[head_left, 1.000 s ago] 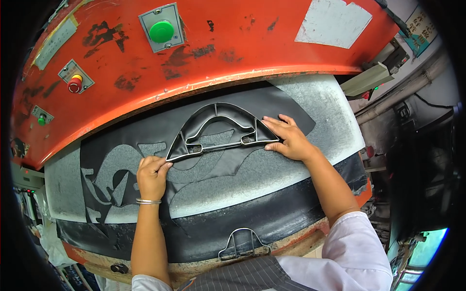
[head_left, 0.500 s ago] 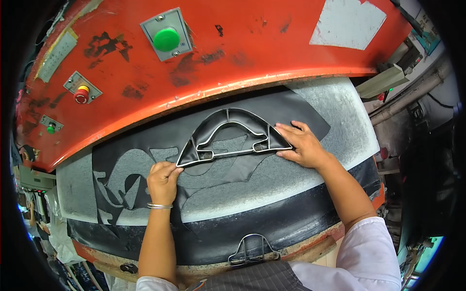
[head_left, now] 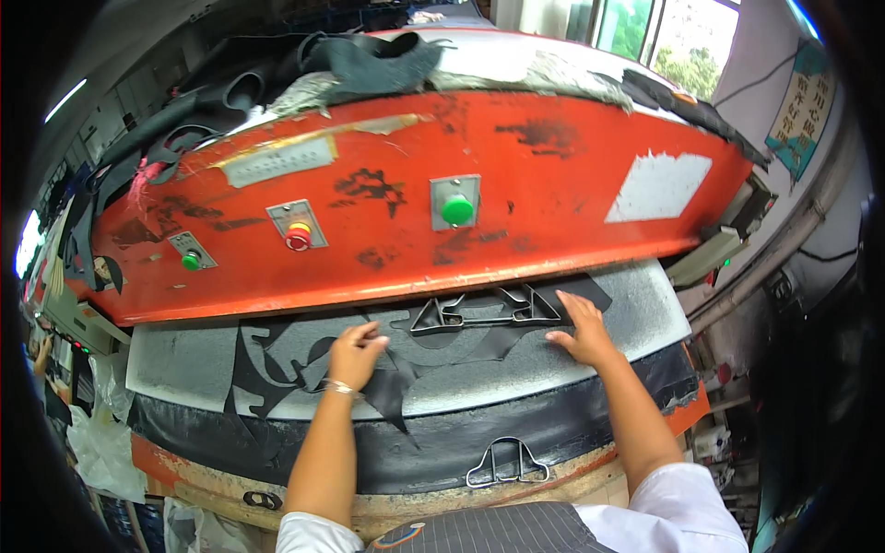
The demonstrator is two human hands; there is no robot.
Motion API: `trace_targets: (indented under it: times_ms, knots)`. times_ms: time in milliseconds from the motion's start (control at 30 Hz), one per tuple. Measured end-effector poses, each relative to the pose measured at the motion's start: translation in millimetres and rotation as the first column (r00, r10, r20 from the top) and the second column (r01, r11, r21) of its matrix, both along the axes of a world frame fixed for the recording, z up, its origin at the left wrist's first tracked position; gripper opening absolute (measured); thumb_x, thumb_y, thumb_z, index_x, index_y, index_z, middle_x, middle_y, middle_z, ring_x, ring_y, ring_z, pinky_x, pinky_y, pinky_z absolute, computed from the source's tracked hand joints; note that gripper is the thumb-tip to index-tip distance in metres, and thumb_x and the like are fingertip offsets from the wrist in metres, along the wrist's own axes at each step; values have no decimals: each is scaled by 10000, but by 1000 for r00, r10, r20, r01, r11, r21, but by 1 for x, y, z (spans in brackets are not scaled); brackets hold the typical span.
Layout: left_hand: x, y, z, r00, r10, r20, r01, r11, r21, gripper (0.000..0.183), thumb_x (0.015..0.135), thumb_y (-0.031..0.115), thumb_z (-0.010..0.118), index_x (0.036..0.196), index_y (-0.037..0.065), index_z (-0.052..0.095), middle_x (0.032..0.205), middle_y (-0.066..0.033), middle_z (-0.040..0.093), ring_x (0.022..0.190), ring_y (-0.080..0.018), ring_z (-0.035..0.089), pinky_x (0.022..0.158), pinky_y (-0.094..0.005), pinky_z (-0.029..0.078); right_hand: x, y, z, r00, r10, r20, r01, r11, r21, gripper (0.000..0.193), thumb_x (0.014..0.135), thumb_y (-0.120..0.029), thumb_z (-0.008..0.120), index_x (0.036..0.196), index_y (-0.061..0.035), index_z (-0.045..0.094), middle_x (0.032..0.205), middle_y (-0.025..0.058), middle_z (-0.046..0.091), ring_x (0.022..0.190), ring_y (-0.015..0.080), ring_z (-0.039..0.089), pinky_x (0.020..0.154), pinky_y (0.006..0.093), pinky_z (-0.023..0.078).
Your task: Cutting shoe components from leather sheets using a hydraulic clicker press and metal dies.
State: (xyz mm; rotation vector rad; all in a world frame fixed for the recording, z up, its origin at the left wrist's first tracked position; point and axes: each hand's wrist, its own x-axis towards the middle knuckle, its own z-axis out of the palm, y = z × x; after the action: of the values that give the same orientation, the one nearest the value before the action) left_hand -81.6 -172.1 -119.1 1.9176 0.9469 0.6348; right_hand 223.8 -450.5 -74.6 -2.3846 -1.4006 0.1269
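Observation:
A metal cutting die [head_left: 487, 321], curved on top with a straight lower bar, lies on a black sheet [head_left: 590, 295] on the pale cutting board [head_left: 442, 398]. Its far part is hidden under the front edge of the red machine head. My right hand [head_left: 584, 334] hovers just right of the die, fingers apart and empty. Off to the left, my left hand [head_left: 356, 356] is above cut scraps of the sheet [head_left: 391, 394], fingers loosely bent and holding nothing. Neither hand touches the die.
The red machine head [head_left: 553, 198] carries a large green button [head_left: 456, 210], a red stop button [head_left: 298, 237] and a small green button [head_left: 192, 261]. A smaller metal die [head_left: 507, 463] sits at the front edge. Dark material [head_left: 369, 64] is heaped on top of the machine.
My view has tilted up, showing more of the machine. Both hands have let go of the die and drawn away from its ends. The die is now partly under the machine head's edge.

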Motion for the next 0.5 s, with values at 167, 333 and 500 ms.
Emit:
trace_targets:
  times_ms: [167,333,500]
  knots:
    - [-103,66,51,933,337,124,-347,936,65,257,881,250,649,930,1,691,816,-54,680,782,-113,610,698,-285,494,-50,35,70,974,194,-118,-141,924,356,669,793,-237,745,1363,-82,432,1168,165,595,1024,277,595,886,358,469]
    - [-142,122,112,667,590,455,-707,693,139,368,984,321,494,896,7,665,813,-20,639,742,-113,554,703,-274,455,-85,113,142,951,210,-229,-73,867,493,499,806,-229,734,1209,-55,497,925,127,651,794,242,649,700,346,508]
    - [-127,149,123,708,483,516,-705,534,467,391,998,288,448,742,9,542,767,-40,541,695,-128,471,651,-308,402,-70,162,132,970,82,-227,62,824,562,294,856,-203,678,998,-26,491,740,108,630,667,218,628,613,330,488]
